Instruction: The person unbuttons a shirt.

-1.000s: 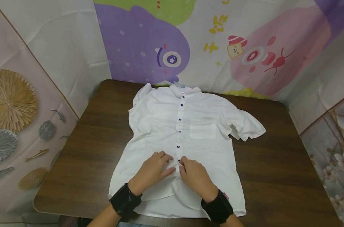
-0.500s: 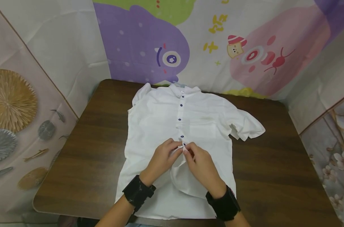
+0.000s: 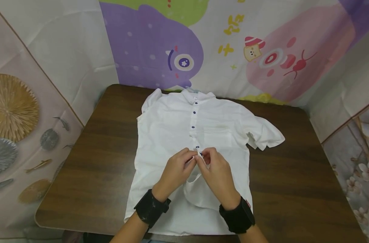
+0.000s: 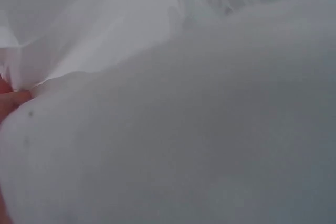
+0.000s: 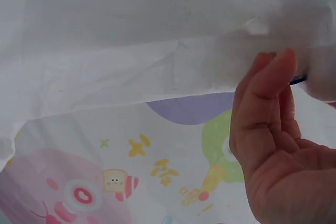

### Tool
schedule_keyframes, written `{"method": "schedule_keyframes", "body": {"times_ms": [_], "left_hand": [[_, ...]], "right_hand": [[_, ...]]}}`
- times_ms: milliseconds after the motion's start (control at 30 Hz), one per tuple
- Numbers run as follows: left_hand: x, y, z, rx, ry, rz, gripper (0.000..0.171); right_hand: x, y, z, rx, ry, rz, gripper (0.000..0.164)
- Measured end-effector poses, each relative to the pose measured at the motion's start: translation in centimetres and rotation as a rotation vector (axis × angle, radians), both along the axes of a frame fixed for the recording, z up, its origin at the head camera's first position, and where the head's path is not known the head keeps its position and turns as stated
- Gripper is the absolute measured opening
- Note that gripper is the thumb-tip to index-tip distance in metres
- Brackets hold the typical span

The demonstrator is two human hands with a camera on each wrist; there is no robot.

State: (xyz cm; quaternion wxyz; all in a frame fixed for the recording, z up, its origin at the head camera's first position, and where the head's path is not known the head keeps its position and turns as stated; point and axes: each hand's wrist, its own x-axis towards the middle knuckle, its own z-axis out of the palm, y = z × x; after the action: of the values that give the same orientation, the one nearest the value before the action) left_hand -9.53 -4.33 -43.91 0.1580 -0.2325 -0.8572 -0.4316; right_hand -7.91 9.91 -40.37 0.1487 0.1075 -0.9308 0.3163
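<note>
A white short-sleeved shirt (image 3: 167,123) lies front up in the head view, collar at the far side, dark blue buttons down its middle. My left hand (image 3: 176,170) pinches the lower front strip between thumb and fingers. Close beside it, my right hand (image 3: 218,175) pinches the same strip, which is raised in a loose fold. A blue button (image 3: 201,154) shows right at the right fingertips. Cloth (image 4: 184,135) fills most of the left wrist view, with fingertips at its left edge. In the right wrist view, thumb and curled fingers (image 5: 262,103) hold the strip's edge.
The shirt lies on a dark brown wooden table (image 3: 294,189) with rounded corners. Behind it hangs a cartoon-printed cloth (image 3: 215,72), close to the table's far edge. Patterned panels (image 3: 17,54) stand at both sides. Each wrist wears a black band (image 3: 237,216).
Both hands have moved up the shirt, lifting the lower strip and drawing the hem inward. My left hand, loose before, now pinches the cloth. In the last half second only the fingers shift slightly.
</note>
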Motion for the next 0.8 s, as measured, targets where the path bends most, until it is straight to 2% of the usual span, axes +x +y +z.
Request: {"method": "schedule_keyframes", "body": {"times_ms": [167,267,333,533,800], "left_hand": [[0.13,-0.20,0.29,0.048,-0.050,-0.017,0.015],[0.20,-0.32,0.41,0.044,-0.055,-0.024,0.017],[0.23,-0.42,0.53,0.041,-0.051,-0.026,0.017],[0.31,-0.66,0.81,0.060,-0.067,-0.032,0.016],[0.48,-0.70,0.98,0.097,-0.093,-0.032,0.015]], "right_hand": [[-0.02,-0.04,-0.24,-0.015,0.131,0.022,0.014],[-0.07,0.08,-0.26,-0.049,0.152,0.047,0.010],[-0.14,0.20,-0.20,-0.099,0.135,0.066,0.008],[-0.68,0.67,-0.33,-0.281,-0.004,0.074,0.009],[-0.91,0.80,0.15,-0.514,-0.310,0.009,0.015]]}}
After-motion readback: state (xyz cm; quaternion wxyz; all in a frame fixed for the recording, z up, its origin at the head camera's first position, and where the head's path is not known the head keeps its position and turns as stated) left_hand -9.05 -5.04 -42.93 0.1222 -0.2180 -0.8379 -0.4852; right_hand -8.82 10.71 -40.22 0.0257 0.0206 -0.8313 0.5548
